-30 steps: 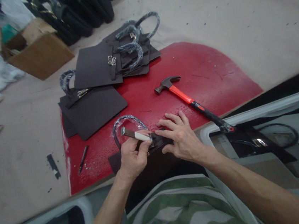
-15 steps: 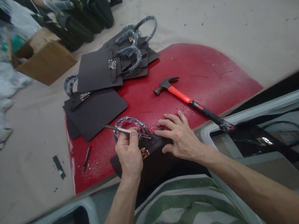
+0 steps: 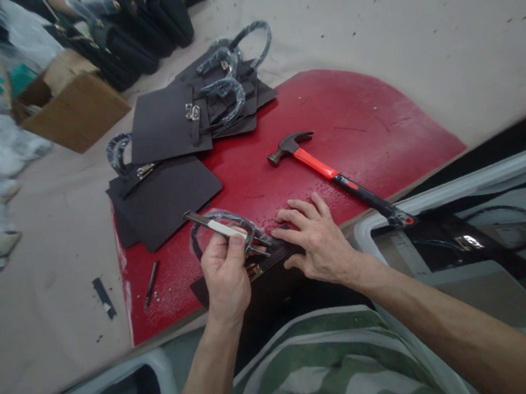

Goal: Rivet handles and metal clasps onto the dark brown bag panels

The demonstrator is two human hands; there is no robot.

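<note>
My left hand [image 3: 226, 273] is closed around a slim metal tool [image 3: 223, 227] with a white band. Its pronged lower end lies over a dark brown handbag panel [image 3: 274, 260] at the table's front edge. A plastic-wrapped handle loop [image 3: 195, 235] rises from this panel, behind the tool. Near my left fingertips is a shiny metal clasp [image 3: 254, 271], partly hidden. My right hand [image 3: 317, 241] grips the panel's right end between thumb and index finger, while the other fingers spread over the red mat.
A claw hammer [image 3: 318, 165] lies on the red mat [image 3: 361, 105], right of my hands. Dark panels with wrapped handles [image 3: 168, 122] are piled behind. A thin dark rod [image 3: 152, 284] lies at left. Further back are a cardboard box [image 3: 78, 110] and dark bags [image 3: 146, 30].
The tool has turned in my left hand, and its pronged end now shows over the panel. The handle loop has shifted left and lower. My right hand has stayed in place.
</note>
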